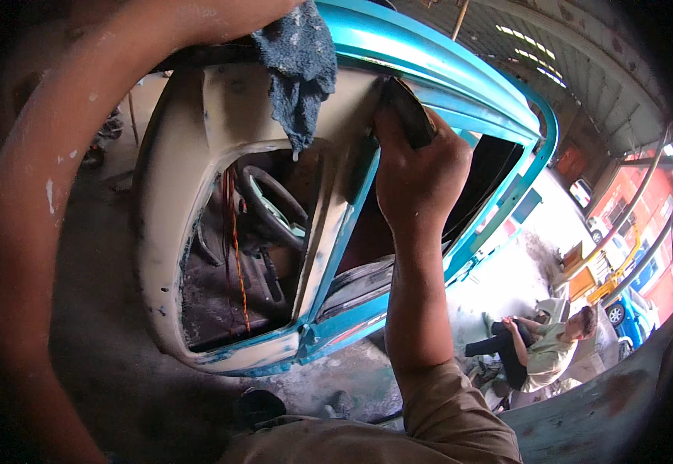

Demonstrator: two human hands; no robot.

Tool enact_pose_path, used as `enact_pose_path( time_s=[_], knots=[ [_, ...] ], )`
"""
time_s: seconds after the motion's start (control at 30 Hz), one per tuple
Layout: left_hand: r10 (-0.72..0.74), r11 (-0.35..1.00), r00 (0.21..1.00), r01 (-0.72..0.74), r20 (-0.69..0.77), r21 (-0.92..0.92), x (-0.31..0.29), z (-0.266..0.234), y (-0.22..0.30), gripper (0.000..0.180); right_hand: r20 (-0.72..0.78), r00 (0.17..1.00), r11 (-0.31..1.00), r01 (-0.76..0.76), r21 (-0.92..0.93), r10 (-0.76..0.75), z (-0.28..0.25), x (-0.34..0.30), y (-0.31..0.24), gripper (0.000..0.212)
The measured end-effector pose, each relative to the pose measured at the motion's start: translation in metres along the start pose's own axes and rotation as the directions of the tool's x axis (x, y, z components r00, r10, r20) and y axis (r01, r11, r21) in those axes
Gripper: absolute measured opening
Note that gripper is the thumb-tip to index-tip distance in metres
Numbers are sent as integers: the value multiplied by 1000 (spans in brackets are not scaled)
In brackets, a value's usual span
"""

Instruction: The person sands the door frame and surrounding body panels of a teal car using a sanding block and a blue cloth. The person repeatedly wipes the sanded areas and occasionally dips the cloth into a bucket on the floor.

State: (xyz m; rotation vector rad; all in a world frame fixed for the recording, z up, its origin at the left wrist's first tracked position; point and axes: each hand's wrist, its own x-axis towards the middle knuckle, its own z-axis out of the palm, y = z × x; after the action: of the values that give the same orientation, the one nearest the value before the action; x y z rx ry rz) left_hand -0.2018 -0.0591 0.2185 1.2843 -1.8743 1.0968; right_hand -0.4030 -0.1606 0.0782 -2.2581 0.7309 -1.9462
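Observation:
My left hand [253, 9] reaches over at the upper edge, partly cut off by the frame. It is closed on a wet blue-grey rag [298, 69], which hangs down with a drop at its lower tip. Below and behind the rag is a vehicle cab [170, 209], bare beige at the front and turquoise on its roof and side. With bent fingers my right hand [425, 158] grips a dark flat pad [410, 112], like a sanding pad. That hand is against the beige panel above the window opening, by the turquoise roof edge. Its fingertips are partly hidden.
Through the glassless front opening show a steering wheel [274, 205] and loose orange wires [237, 255]. A person [545, 348] sits low at the right. Beyond are a blue car [634, 313] and a yellow machine [611, 282]. A grey panel [607, 410] curves across the lower right.

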Motion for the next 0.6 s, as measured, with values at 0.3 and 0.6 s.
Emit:
enact_pose_path(
  time_s=[0.3, 0.6],
  knots=[
    [157, 987, 985, -155, -74, 31, 11, -15, -20, 18, 105, 990, 996, -92, 14, 90, -11, 6, -28, 25],
    [69, 995, 991, -60, -115, 77, -12, -22, 5, 23, 75, 995, 980, -77, 181, 65, -7, 0, -6, 22]
  ],
)
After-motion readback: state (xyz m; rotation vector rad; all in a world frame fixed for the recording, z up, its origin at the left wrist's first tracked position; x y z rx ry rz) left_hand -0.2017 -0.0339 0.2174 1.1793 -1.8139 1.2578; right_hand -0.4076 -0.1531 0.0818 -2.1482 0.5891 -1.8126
